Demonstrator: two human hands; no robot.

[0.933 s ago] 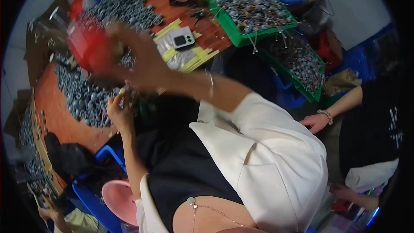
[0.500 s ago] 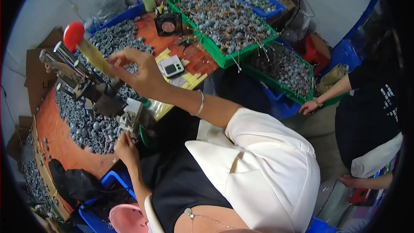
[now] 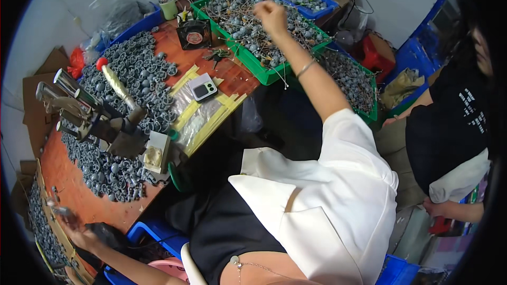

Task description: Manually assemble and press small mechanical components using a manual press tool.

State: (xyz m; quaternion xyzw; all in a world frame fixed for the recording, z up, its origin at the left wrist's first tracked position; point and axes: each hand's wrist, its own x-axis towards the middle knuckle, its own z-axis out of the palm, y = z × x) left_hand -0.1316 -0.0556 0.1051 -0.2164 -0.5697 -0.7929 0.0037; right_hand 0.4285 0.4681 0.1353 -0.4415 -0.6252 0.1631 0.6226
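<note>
My right hand is over the green crate of grey balls with thin stalks, its fingers curled together; whatever they pinch is hidden. At the table's left edge my left hand is smeared by motion, with a grey rounded piece at its fingertips; whether it is gripped does not show. A lever press with a red-knobbed handle stands untouched on the table between my hands. A pale block sits at the press's near side.
Grey ring-like parts pile around the press on the orange table. A small fan and a white device with a screen lie toward the crate. More grey parts fill the space beyond the left edge. A person sits at right.
My right hand has left the press handle and moved right to the green crate. My left hand has gone from the press's near side to the table's left edge. The handle's knob is lower.
</note>
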